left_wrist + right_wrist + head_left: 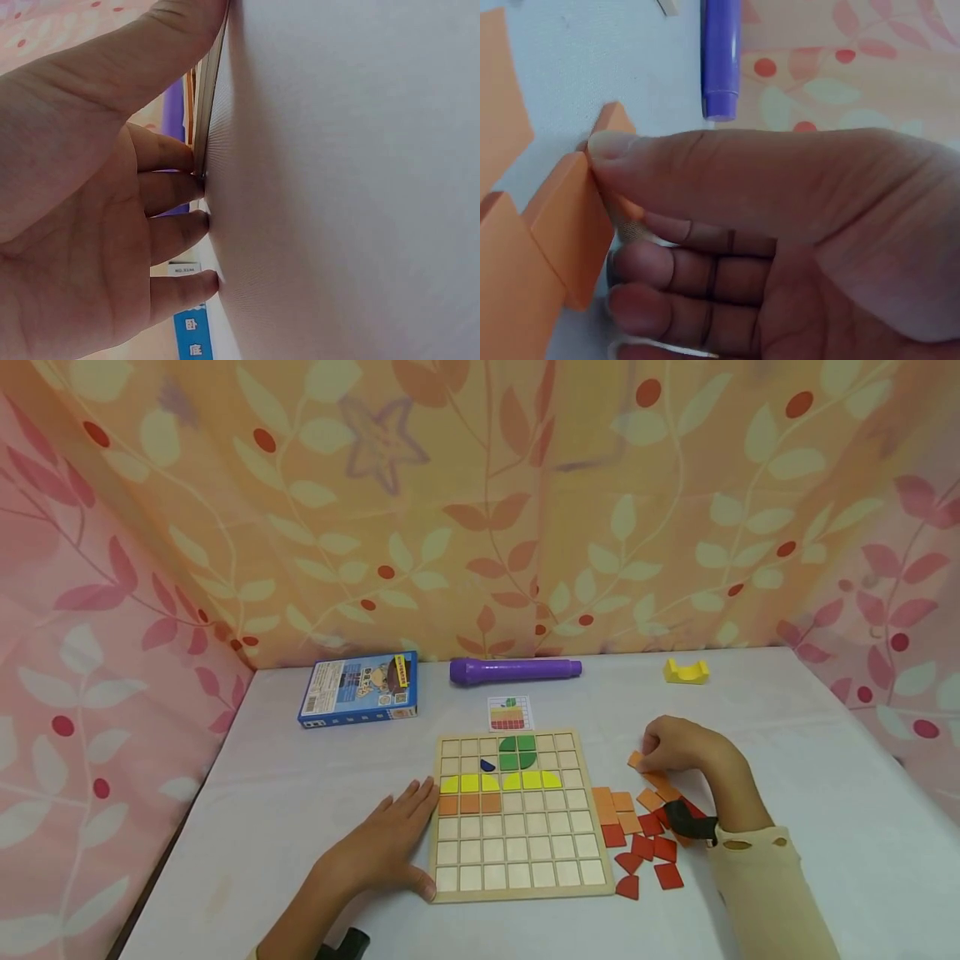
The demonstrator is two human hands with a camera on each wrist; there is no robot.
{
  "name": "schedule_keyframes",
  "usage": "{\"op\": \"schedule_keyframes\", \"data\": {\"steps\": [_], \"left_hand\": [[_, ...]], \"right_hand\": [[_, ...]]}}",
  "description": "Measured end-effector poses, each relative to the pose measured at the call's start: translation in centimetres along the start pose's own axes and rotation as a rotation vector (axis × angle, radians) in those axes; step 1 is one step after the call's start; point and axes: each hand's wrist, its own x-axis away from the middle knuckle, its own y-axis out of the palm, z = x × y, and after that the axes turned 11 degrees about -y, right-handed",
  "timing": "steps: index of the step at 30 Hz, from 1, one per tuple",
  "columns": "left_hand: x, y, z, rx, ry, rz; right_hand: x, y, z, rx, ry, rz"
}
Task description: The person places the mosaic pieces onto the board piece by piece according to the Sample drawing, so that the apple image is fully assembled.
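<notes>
Closest to us in the right-wrist view is our right hand (780, 247), thumb laid across curled fingers and nipping an orange tile (611, 124) by its corner — a thin, flat, matte wooden square, tipped on edge against its neighbours. From the head view that same right hand (678, 745) sits at the far end of the loose pile of tiles (641, 835), orange ones nearer the board and red ones nearer us, some with a rounded corner.

What matters is direction: the wooden grid board (517, 814) lies to the left of the pinch, and the partly laid orange row (469, 804) begins at the board's left edge, so its open cells run rightward toward the tile. Our right hand is plainly the nearer one to both tile and empty cells.

Our left hand (390, 847) lies flat with straight fingers against the board's left edge, thumb at the near corner, gripping nothing.

Beyond the board we see a small pattern card (510, 713), a smooth purple cylinder (516, 671) lying crosswise, a blue box (358, 689) and a yellow block (686, 672) — all on pale cloth.
</notes>
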Motion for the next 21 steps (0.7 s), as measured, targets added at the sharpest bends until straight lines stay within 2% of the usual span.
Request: {"op": "schedule_keyframes", "data": {"steps": [7, 11, 16, 21], "left_hand": [[0.1, -0.1, 0.1, 0.009, 0.005, 0.001], [0.0, -0.2, 0.2, 0.011, 0.005, 0.003], [-0.1, 0.0, 0.0, 0.001, 0.009, 0.000], [-0.1, 0.0, 0.0, 0.004, 0.014, 0.003]], "right_hand": [[-0.2, 0.1, 0.6, -0.091, -0.105, 0.004], [-0.3, 0.0, 0.5, -0.135, -0.102, -0.013], [-0.4, -0.1, -0.3, -0.164, -0.081, -0.010], [-0.8, 0.2, -2.0, -0.165, -0.148, 0.035]]}}
